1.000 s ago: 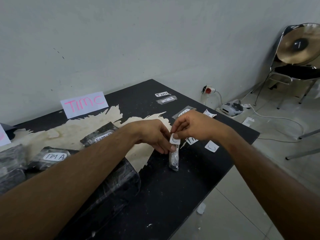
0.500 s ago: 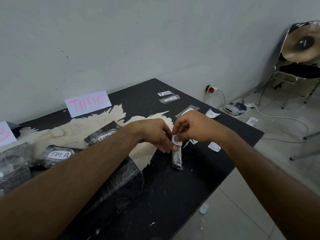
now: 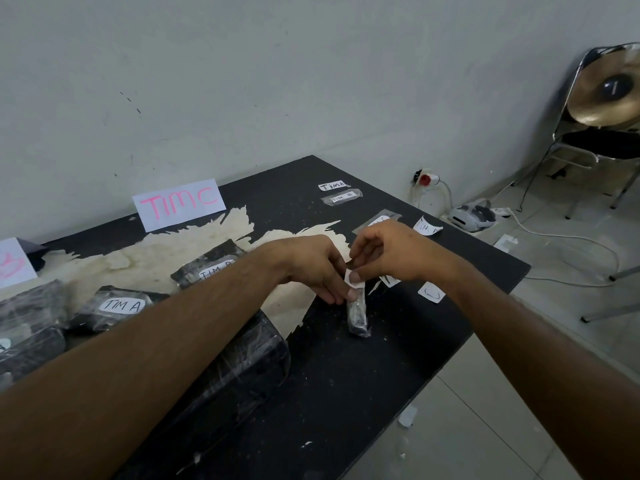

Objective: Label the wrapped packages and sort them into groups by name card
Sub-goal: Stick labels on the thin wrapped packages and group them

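1. A black table (image 3: 346, 393) is set against the wall; a large patch of its top is peeled to a pale layer.
2. A big wrapped package (image 3: 242, 372) lies near the front edge, partly covered by the left forearm.
3. Further wrapped packages are laid at the left: one labelled "TIM A" (image 3: 121, 305), and one behind it (image 3: 207, 268) whose label is partly hidden by the arm.
4. A name card reading "TIM C" (image 3: 178, 208) in pink is propped at the wall; a second card (image 3: 14, 263) is cut off by the left frame edge.
5. The left hand (image 3: 311, 268) is curled, its fingertips resting on the top end of a small package (image 3: 357, 313) lying on the table right of centre.
6. The right hand (image 3: 384, 252) is closed in a pinch on a small white label (image 3: 353, 278) at that same end (writing not legible).
7. Loose labels are scattered on the table: "TIM A" (image 3: 332, 186), "TIM B" (image 3: 342, 197), one by the far edge (image 3: 427, 226), and one beside the right wrist (image 3: 431, 292).
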A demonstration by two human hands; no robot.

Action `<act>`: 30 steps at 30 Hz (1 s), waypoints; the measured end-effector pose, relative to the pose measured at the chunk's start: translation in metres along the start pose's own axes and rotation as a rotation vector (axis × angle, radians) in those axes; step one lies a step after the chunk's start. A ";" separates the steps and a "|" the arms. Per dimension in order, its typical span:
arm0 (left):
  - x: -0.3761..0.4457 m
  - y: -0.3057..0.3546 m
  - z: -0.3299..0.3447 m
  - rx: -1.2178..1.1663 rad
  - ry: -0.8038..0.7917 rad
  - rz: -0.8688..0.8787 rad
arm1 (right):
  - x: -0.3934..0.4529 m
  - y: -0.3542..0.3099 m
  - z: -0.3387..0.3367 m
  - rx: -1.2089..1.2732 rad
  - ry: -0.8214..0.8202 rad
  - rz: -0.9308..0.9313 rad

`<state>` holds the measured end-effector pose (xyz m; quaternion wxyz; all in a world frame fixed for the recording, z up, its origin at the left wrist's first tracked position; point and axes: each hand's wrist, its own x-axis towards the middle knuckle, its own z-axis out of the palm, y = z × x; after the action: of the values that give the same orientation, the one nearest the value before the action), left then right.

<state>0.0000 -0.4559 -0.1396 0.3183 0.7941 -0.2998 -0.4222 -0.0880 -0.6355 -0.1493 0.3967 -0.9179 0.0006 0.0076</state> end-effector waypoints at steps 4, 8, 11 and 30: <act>0.003 -0.002 0.000 -0.069 0.001 -0.019 | -0.003 0.009 0.003 0.114 0.019 0.066; 0.007 -0.003 0.002 -0.067 0.039 -0.041 | -0.006 0.011 0.005 0.155 0.032 0.065; 0.007 -0.002 0.003 -0.052 0.058 -0.054 | -0.011 0.012 0.006 0.199 0.022 0.043; 0.002 0.001 0.001 0.008 0.036 -0.031 | -0.018 0.021 -0.005 -0.057 -0.123 -0.027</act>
<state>-0.0001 -0.4584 -0.1397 0.3137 0.8074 -0.2835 -0.4115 -0.1059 -0.6531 -0.1611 0.3699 -0.9265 -0.0362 0.0586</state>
